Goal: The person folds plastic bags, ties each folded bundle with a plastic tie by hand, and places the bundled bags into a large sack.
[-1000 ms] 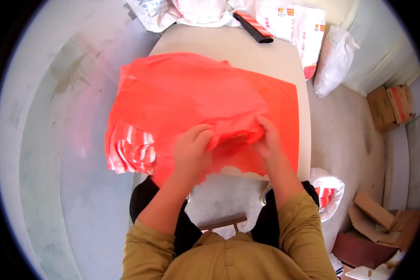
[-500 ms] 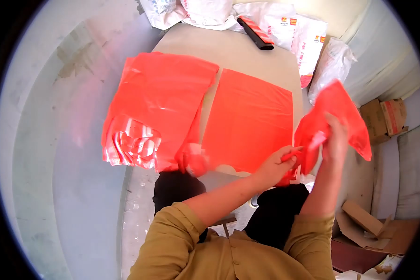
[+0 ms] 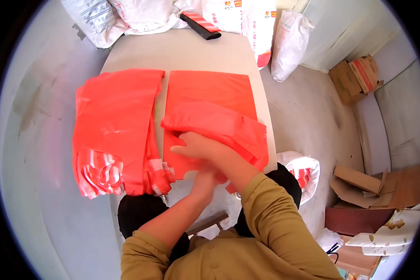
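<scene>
A folded red plastic bag (image 3: 214,119) lies loosely bunched over a flat stack of red plastic sheets (image 3: 210,84) at the middle of the table. My right hand (image 3: 191,145) reaches across to its left side, closed on the near edge, with the fingers partly covered by the film. Under my right forearm, my left hand (image 3: 212,173) is blurred and partly hidden; red film shows in its grip at the near edge. Left of the stack lies a thick pile of red plastic bags (image 3: 114,112), with glossy crumpled film at its near end.
A black and red object (image 3: 200,25) lies at the table's far edge by white printed sacks (image 3: 147,14). A white sack with red film inside (image 3: 308,170) stands on the floor by my right knee. Cardboard boxes (image 3: 354,79) and an opened carton (image 3: 364,186) are farther right.
Both hands have moved left from beyond the table's right side, bringing the red bag over the middle stack. My right arm now crosses over my left. The view has turned to the right.
</scene>
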Demonstrator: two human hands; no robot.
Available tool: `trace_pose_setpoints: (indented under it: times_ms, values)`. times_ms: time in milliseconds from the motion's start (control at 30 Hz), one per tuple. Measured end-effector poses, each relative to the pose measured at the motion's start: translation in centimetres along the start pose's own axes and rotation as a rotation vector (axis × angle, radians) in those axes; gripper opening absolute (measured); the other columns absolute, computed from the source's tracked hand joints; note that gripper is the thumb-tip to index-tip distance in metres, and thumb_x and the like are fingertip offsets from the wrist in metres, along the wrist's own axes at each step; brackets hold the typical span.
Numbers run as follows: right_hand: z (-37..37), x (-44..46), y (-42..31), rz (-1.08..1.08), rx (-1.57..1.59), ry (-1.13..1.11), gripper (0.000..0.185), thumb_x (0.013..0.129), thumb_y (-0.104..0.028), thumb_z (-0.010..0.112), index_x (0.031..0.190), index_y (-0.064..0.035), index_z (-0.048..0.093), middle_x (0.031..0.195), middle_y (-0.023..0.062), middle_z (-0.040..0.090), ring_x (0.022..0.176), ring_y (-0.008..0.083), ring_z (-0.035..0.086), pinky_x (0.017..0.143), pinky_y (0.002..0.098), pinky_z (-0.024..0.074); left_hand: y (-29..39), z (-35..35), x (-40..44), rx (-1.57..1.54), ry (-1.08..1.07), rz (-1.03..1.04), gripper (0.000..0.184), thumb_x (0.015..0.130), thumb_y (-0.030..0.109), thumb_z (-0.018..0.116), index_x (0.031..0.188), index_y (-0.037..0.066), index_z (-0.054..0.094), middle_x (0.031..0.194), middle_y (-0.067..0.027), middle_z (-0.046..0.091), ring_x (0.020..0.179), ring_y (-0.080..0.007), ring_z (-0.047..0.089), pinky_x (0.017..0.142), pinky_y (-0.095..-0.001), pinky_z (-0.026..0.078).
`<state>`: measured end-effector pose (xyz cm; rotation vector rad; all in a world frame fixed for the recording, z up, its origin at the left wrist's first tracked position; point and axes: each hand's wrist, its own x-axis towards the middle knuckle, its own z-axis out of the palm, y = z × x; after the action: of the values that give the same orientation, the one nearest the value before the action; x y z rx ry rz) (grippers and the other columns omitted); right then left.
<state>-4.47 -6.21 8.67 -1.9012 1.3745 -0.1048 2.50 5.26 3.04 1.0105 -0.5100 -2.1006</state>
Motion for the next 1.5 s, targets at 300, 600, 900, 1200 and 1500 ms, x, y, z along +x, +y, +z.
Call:
trace_pose_setpoints:
  times_ms: [300,600,900,1200,1500]
  values:
    - [-10.5,-3.1,0.2,0.194,-0.165,-0.012,0.047,0.099,-0.041,0.057,0.131,-0.0076,0.065,0.137,0.0159,0.062,0.129,0.0335,0.055,0.11,0.0398,0.0414,-0.4,-0.7,0.0,0.062,0.095,-0.103,0.021,0.097,0.008,0.058,0.117,0.005,0.058,0.118,-0.0055,0.065,0.11,-0.0181,0.062,0.097,-0.037,0.049]
    - [-8.6,-7.3,8.9,-0.071,-0.194,0.469,0.035,0.098,-0.024,0.061,0.128,-0.0067,0.066,0.134,0.0151,0.063,0.125,0.0328,0.057,0.105,0.0417,0.0463,0.8,0.3,0.0,0.034,0.026,-0.088,0.021,0.099,0.013,0.06,0.119,0.004,0.06,0.121,-0.0061,0.066,0.109,-0.0184,0.064,0.094,-0.0366,0.052]
    - [-5.5,-15.1,18.7,0.272,0.194,0.57,0.038,0.094,-0.025,0.064,0.125,-0.0038,0.065,0.12,0.018,0.068,0.111,0.033,0.064,0.095,0.0416,0.0512,0.2,-1.2,-0.6,0.142,-0.029,-0.101,0.023,0.101,0.015,0.058,0.122,0.005,0.057,0.126,-0.0062,0.064,0.114,-0.0196,0.063,0.099,-0.0423,0.053]
    - [-5.7,-18.5,19.4,0.309,0.334,0.401,0.045,0.096,-0.026,0.065,0.136,-0.0062,0.058,0.132,0.0114,0.059,0.103,0.0221,0.061,0.092,0.0356,0.0505,0.8,-0.2,-2.0,0.249,0.009,-0.214,0.027,0.104,0.022,0.054,0.128,0.009,0.056,0.127,-0.0049,0.064,0.114,-0.0188,0.064,0.091,-0.0398,0.055]
    - [-4.9,-18.0,21.0,0.188,0.284,0.403,0.052,0.098,-0.03,0.063,0.145,-0.0101,0.05,0.146,0.0088,0.046,0.107,0.0204,0.056,0.095,0.0343,0.0485,1.8,0.8,-1.2,0.013,-0.027,-0.035,0.025,0.104,0.015,0.053,0.126,0.005,0.058,0.125,-0.0094,0.066,0.11,-0.0215,0.067,0.092,-0.0382,0.056]
